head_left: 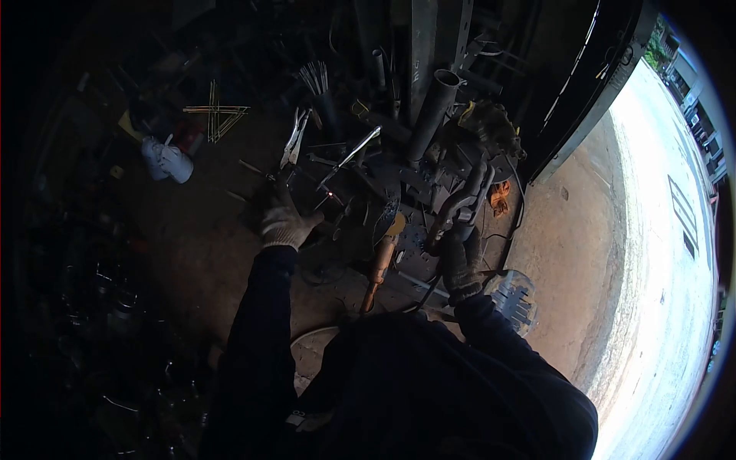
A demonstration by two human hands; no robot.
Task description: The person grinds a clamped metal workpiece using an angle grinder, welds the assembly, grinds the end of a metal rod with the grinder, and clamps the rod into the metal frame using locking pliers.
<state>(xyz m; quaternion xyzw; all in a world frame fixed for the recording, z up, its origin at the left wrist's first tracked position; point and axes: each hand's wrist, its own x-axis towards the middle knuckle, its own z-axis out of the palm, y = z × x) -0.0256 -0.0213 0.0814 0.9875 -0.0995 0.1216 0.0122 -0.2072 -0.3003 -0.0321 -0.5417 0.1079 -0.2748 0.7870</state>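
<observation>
My left hand (282, 224), in a knitted glove, reaches over the dark cluttered work area; its fingers are in shadow, near the lower end of a pair of locking pliers (294, 138). My right hand (461, 261), also gloved, is at the lower end of a dark curved metal tool (464, 201), with its fingers partly hidden. Between the hands lies an orange-brown handled tool (379, 268) with a round yellowish end. A small red glow (330, 195) shows beside a bright thin rod (354, 157).
A thick upright pipe (435, 115) stands behind the hands. Thin yellow rods (214, 111) and a white bundle (167, 159) lie at the left. An orange crumpled item (500, 199) is at the right, above a round metal piece (512, 300). Cables run near my body.
</observation>
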